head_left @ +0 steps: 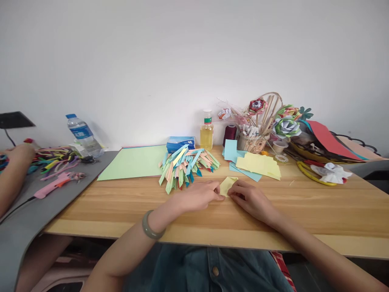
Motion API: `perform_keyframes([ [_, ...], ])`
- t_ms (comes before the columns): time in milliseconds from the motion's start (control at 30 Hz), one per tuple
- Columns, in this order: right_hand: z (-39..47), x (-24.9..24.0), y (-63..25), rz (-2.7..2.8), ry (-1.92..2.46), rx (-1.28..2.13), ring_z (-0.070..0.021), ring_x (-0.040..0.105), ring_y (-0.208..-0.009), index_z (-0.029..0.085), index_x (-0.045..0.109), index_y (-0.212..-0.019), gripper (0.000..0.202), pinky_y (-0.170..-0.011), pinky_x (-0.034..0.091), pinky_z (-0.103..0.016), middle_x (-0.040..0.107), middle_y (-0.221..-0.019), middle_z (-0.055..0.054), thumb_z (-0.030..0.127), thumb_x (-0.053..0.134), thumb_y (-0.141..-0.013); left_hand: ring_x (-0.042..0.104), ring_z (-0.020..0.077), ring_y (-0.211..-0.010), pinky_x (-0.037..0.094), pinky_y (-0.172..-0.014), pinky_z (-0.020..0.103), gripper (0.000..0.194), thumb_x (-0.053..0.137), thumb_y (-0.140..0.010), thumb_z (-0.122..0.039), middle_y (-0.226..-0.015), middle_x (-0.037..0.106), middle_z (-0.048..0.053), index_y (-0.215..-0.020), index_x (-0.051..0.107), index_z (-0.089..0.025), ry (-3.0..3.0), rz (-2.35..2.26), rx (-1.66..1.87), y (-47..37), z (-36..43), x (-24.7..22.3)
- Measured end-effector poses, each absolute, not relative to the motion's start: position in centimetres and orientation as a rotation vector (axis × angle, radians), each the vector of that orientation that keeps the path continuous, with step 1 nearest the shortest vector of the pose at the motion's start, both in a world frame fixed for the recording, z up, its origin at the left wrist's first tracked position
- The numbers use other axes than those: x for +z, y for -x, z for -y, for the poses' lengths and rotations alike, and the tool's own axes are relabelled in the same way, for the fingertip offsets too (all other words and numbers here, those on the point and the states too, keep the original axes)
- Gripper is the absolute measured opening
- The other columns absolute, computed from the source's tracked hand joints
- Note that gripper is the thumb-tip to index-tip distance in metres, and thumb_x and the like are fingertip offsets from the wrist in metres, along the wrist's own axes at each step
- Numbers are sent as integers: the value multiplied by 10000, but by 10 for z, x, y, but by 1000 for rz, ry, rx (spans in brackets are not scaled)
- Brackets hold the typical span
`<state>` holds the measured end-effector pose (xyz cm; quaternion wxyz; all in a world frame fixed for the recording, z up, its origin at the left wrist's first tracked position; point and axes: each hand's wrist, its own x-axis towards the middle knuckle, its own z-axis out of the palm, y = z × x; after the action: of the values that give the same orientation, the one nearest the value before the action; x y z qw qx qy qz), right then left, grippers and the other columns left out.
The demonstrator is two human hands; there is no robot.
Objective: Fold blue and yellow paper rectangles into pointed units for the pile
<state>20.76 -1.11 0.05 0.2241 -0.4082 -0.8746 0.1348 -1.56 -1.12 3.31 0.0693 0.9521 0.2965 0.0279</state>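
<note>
A small piece of yellow paper (226,185) with a slanted upper edge lies on the wooden table in front of me. My left hand (204,194) is closed, with curled fingers and its fingertips at the paper's lower left edge. From the other side my right hand (249,199) pinches the right edge, its fingers covering part of the paper. Just beyond my left hand is a heap of folded paper strips (185,164) in green, blue, peach and yellow. Loose yellow sheets (259,164) and blue sheets (231,151) lie behind my right hand.
A large green sheet (136,162) lies to the left. Along the wall stand a tissue pack (180,143), a bottle of yellow liquid (206,136), a thread spool (230,134) and a basket (251,144) with paper flowers. A pink glue gun (56,184) rests near another person's arm (13,174).
</note>
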Motion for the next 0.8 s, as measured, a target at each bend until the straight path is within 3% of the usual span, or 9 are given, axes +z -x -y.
perform_keyframes([
  [200, 22, 12, -217, 2645, 887, 98, -200, 522, -842, 200, 648, -1013, 306, -736, 427, -336, 584, -892, -87, 127, 401, -848, 484, 181, -972, 378, -745, 253, 289, 434, -909, -154, -949, 524, 35, -1111, 606, -269, -2905, -972, 189, 16, 11, 35],
  [367, 30, 22, -201, 2731, 842, 149, -208, 515, -853, 180, 625, -1052, 278, -766, 423, -353, 576, -905, -97, 227, 419, -872, 471, 192, -980, 393, -774, 294, 302, 444, -877, -98, -914, 528, 50, -1044, 650, -241, -3003, -1087, 230, 14, 9, 30],
  [467, 27, 27, -195, 2695, 903, 359, -208, 536, -878, 197, 631, -1004, 276, -775, 424, -337, 589, -931, -90, 312, 403, -899, 487, 190, -970, 409, -782, 305, 278, 453, -862, -113, -919, 561, 54, -1009, 666, -214, -3006, -1137, 281, 11, 6, 22],
  [600, 4, 24, -198, 2452, 1105, 703, -177, 586, -750, 192, 652, -792, 348, -684, 438, -284, 651, -813, -49, 352, 366, -910, 514, 183, -924, 425, -755, 304, 234, 464, -882, -238, -904, 595, 40, -882, 696, -204, -2945, -1221, 393, 5, 4, 14],
  [800, -32, 11, -199, 2233, 1481, 547, -180, 595, -683, 198, 663, -793, 182, -599, 418, -275, 683, -756, -33, 331, 544, -759, 508, 165, -854, 403, -703, 278, 286, 432, -912, -203, -853, 625, 24, -745, 662, -175, -3018, -1178, 346, -2, 4, 16],
])
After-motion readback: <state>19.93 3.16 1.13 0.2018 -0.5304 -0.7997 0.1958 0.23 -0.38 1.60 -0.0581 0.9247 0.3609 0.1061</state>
